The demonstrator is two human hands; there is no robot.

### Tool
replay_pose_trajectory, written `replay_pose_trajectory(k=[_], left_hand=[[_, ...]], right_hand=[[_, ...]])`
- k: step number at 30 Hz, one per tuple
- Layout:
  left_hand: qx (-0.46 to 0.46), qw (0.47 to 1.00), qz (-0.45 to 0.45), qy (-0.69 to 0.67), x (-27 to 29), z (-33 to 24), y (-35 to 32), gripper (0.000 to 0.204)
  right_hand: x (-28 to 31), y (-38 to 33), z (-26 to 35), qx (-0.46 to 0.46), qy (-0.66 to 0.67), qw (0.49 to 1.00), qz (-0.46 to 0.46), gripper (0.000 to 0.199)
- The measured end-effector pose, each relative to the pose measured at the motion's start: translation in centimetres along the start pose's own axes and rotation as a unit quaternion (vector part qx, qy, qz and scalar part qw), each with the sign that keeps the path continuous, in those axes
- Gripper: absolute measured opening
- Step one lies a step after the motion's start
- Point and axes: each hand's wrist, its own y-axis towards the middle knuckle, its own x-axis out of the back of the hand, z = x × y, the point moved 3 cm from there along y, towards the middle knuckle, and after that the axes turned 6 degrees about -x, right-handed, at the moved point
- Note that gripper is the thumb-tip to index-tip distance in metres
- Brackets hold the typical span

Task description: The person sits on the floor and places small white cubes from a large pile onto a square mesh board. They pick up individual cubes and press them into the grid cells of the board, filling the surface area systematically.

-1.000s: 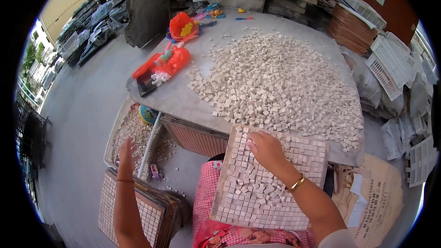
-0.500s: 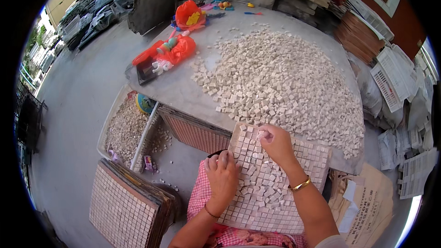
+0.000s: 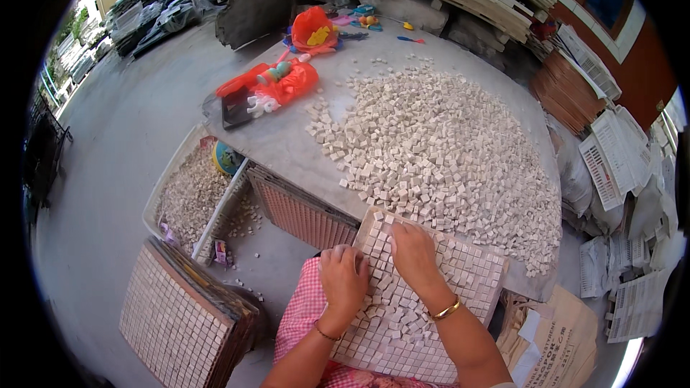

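- Since one second ago, left hand (image 3: 343,278) has come up from the stack of filled grids (image 3: 180,312) on the floor and now lies on the mosaic grid tray (image 3: 431,302); half a second ago it was already there, a little lower.
- Right hand (image 3: 413,253) stays on the tray, slightly nearer its upper left corner than before.
- Both hands flat, palm down, fingers loosely spread over loose tiles (image 3: 381,302); no pinch visible (fingertips partly hidden, so whether a tile sits under them cannot be told).
- Tray leans from the near edge of the counter (image 3: 287,144) down onto the lap, over pink checked cloth (image 3: 302,312); most cells filled, some tiles lying askew near the hands.
- Large heap of pale square tiles (image 3: 445,158) covers the counter's right half, reaching the tray's top edge.
- Orange bags (image 3: 284,82) near the counter's far left corner.
- White bin of tiles (image 3: 190,194) on the floor, left of the counter.
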Motion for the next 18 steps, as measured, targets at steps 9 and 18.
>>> replay_pose_trajectory(k=[9, 18], left_hand=[[0.313, 0.694, 0.017, -0.649, 1.2, 2.1, 1.7, 0.021], [-0.058, 0.971, 0.109, -0.204, -0.7, 1.3, 1.9, 0.013]], right_hand=[[2.6, 0.0, -1.8, -0.295, 0.703, 0.631, 0.147, 0.012], [0.3, 0.1, 0.0, -0.053, 0.187, 0.974, 0.120, 0.012]])
